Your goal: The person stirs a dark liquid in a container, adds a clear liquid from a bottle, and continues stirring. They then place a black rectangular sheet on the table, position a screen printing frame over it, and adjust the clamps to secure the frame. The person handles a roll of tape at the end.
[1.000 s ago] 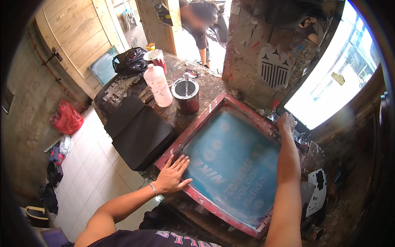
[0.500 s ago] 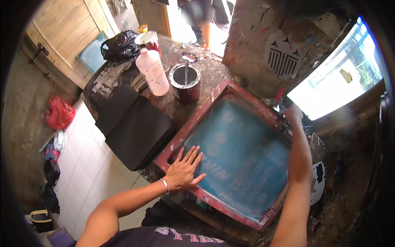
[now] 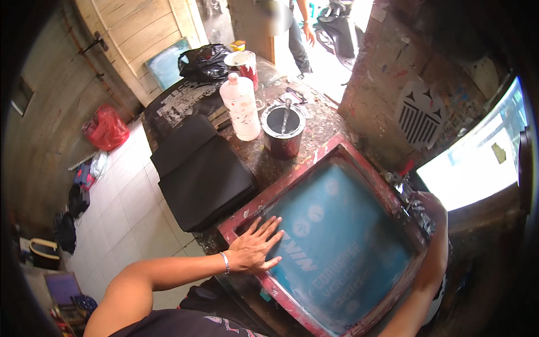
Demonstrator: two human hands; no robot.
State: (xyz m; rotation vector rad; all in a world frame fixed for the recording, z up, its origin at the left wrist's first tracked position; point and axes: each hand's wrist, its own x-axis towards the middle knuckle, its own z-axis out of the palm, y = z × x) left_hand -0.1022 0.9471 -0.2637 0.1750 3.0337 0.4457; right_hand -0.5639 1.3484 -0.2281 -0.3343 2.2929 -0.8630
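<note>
A screen-printing frame point(image 3: 317, 158) with red, paint-stained wooden rails lies tilted across the worktable in front of me. Its teal mesh point(image 3: 359, 224) carries pale lettering and round marks. My left hand point(image 3: 255, 247) rests flat with spread fingers over the frame's left corner, fingertips on the mesh, and holds nothing. On the far right, my right hand point(image 3: 431, 206) reaches beside the frame's right rail, at a metal clamp point(image 3: 405, 210) covered in grime. Its fingers are partly hidden and blurred, so their grip does not show.
Left of the frame lie folded black sheets point(image 3: 205, 174). Behind them stand a pinkish bottle point(image 3: 241, 109), an ink can point(image 3: 283, 146) with a stirrer, and a black plastic bag point(image 3: 205, 63). A person point(image 3: 297, 42) stands in the bright doorway near a motorbike point(image 3: 337, 36).
The whole view has shifted, so the table items appear farther right and lower. My left hand stays on the frame's corner, my right by the clamp. The person in the doorway has changed posture.
</note>
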